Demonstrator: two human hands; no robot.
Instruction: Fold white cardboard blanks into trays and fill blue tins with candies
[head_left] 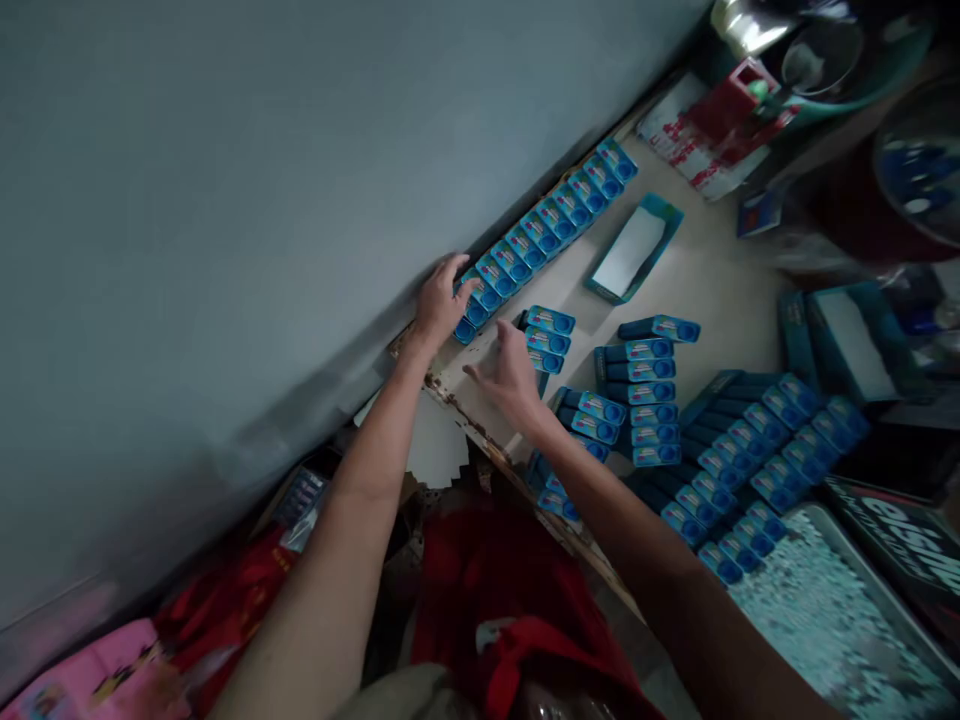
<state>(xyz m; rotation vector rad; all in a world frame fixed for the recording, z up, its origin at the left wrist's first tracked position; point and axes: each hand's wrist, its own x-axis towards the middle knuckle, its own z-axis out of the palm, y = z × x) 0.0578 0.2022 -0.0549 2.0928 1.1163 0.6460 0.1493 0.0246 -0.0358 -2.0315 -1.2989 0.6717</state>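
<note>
A long row of small blue packs (537, 238), each printed with a round blue spot, leans along the wall side of the table. At its near end is my left hand (441, 308), fingers curved and apart, close against the end packs; whether it touches them I cannot tell. My right hand (513, 372) hovers a little to the right, thumb and fingers spread, with nothing seen between them. Just beyond it stands a short stack of blue packs (550, 338), partly hidden by the hand. An open blue carton (634, 250) with a white inside lies past the stack.
More blue packs (654, 415) stand in stacks on the right of the table (720, 240). A metal tray (832, 600) of small pale pieces is at lower right, near another open carton (855, 340). The grey wall (225, 200) bounds the left. Containers crowd the far right.
</note>
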